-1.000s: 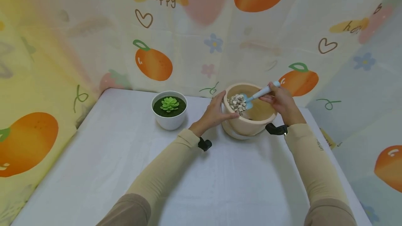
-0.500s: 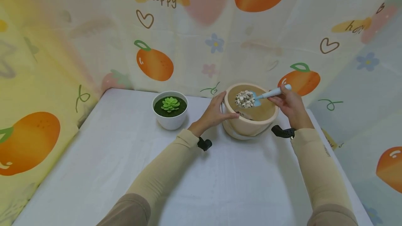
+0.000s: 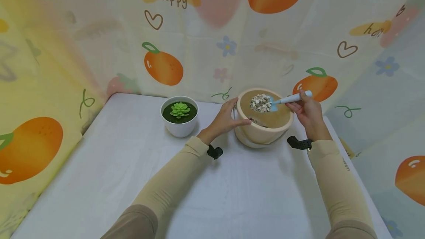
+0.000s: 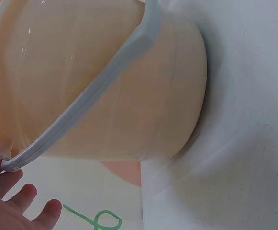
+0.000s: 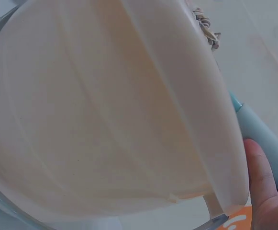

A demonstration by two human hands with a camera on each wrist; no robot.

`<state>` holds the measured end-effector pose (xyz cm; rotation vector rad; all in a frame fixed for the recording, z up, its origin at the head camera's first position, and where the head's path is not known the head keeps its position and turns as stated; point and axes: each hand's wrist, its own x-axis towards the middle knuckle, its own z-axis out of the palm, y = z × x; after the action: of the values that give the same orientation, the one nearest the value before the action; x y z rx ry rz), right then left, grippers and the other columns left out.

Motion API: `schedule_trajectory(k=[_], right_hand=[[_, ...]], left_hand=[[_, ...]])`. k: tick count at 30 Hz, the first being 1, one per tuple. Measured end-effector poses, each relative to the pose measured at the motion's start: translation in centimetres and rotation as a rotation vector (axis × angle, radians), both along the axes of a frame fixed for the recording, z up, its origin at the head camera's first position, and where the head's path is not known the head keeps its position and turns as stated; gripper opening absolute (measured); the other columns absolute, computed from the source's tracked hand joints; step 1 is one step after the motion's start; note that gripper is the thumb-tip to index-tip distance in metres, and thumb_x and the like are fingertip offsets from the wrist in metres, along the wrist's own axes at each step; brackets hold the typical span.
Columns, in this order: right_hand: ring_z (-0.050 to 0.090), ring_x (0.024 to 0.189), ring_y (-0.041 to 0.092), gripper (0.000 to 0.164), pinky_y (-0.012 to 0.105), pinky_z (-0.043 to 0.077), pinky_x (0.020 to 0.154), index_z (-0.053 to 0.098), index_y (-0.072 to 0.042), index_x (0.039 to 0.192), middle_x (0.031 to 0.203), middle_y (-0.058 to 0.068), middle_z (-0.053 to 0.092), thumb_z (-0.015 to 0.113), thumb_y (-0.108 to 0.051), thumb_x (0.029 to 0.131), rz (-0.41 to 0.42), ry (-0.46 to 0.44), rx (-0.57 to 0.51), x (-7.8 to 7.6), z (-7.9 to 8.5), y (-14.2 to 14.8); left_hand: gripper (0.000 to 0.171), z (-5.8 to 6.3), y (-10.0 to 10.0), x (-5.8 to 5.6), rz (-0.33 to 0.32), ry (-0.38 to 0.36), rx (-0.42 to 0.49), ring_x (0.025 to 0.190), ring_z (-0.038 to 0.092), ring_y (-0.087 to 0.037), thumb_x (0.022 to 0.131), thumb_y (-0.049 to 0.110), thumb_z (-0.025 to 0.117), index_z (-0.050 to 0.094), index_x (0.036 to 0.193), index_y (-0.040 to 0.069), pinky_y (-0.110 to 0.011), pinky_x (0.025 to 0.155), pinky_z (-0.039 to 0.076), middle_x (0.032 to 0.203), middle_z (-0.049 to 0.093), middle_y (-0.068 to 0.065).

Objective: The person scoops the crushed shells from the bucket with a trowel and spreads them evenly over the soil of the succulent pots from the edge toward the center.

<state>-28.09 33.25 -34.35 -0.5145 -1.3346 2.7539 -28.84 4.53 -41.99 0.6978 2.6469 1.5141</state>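
My left hand (image 3: 224, 119) grips the left rim of a peach-coloured bucket (image 3: 262, 135), thumb at the front and fingers toward the back. In the left wrist view, those fingertips touch the end of the bucket's grey carrying handle (image 4: 76, 112). My right hand (image 3: 311, 116) holds a small toy shovel by its pale blue handle (image 3: 294, 97). Heaped on the blade, over the bucket's opening, are light and grey pebbles or shell bits (image 3: 260, 103). The right wrist view shows the bucket's outer wall (image 5: 105, 120), a few bits above its rim, and my thumb against the shovel handle.
A white pot (image 3: 180, 126) with a green succulent (image 3: 180, 110) stands left of the bucket. Both stand near the back edge of the white-covered table (image 3: 252, 191). Behind hangs a fruit-patterned cloth (image 3: 196, 47). A few bits lie low inside the bucket.
The loaded shovel has moved right and up from the bucket's left inner side to over its middle, my right hand drawing back rightward. My left hand stays on the rim.
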Motion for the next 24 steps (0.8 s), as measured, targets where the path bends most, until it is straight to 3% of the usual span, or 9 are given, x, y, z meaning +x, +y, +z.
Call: schedule_trajectory(k=[4, 14, 24], right_hand=[[0.074, 0.081, 0.027, 0.023, 0.039, 0.057, 0.075, 0.059, -0.009, 0.109, 0.085, 0.013, 0.070, 0.065, -0.023, 0.090, -0.011, 0.020, -0.015, 0.1, 0.1, -0.1], [0.074, 0.079, 0.026, 0.023, 0.040, 0.054, 0.080, 0.059, -0.011, 0.110, 0.085, 0.013, 0.071, 0.065, -0.023, 0.091, -0.011, 0.026, -0.035, 0.1, 0.1, -0.6], [0.073, 0.080, 0.028, 0.022, 0.041, 0.052, 0.084, 0.059, -0.011, 0.110, 0.088, 0.014, 0.070, 0.064, -0.022, 0.091, -0.022, 0.015, -0.081, 0.4, 0.2, -1.2]], left_hand=[[0.101, 0.2, -0.1, 0.0, 0.004, -0.006, -0.004, 0.148, 0.024, -0.027, 0.076, 0.046, 0.080, 0.026, 0.154, 0.009, -0.047, 0.118, 0.029, 0.159, 0.028, -0.010], [0.100, 0.4, -0.4, -0.1, 0.011, -0.004, -0.001, 0.148, 0.024, -0.029, 0.077, 0.045, 0.080, 0.027, 0.153, 0.008, -0.050, 0.117, 0.029, 0.158, 0.030, -0.011], [0.099, 0.3, -0.8, 0.0, 0.006, -0.028, -0.005, 0.149, 0.022, -0.028, 0.077, 0.048, 0.079, 0.027, 0.154, 0.013, -0.052, 0.117, 0.027, 0.160, 0.027, -0.010]])
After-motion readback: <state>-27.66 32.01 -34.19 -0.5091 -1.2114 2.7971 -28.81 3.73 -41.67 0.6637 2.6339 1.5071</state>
